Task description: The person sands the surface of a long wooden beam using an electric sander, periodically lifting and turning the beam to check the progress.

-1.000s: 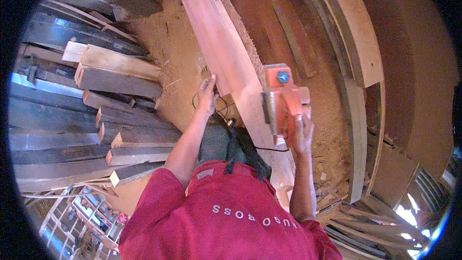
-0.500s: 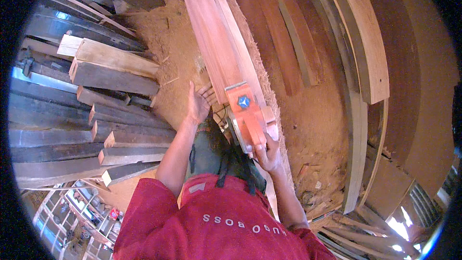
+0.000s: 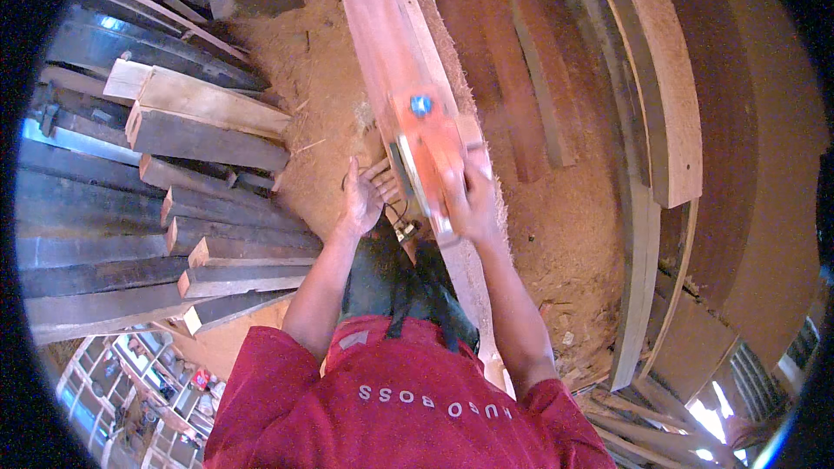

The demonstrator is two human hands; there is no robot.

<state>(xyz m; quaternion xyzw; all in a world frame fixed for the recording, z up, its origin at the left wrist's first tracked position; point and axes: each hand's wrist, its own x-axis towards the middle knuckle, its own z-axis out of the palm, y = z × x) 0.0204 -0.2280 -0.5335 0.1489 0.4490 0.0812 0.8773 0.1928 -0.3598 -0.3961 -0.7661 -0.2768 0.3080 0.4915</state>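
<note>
An orange electric hand planer (image 3: 432, 149) with a blue front knob rests on a long reddish timber plank (image 3: 372, 22). Its outline is smeared by motion. My right hand (image 3: 473, 204) is wrapped round the planer's rear handle. To the left of the planer, my left hand (image 3: 365, 198) is held with its fingers spread and nothing in it. A dark cord (image 3: 400, 208) shows in the gap between that hand and the planer.
Several squared timbers (image 3: 208, 148) lie stacked on the left, ends toward me. Sawdust (image 3: 304, 43) covers the ground. Boards (image 3: 530, 95) lie to the right of the plank, and a long pale beam (image 3: 676, 122) runs further right. Cluttered shelves (image 3: 148, 373) stand at lower left.
The planer, in my right hand, has moved forward along the plank, away from my body. My left hand stays open in nearly the same place, slightly lower in the picture.
</note>
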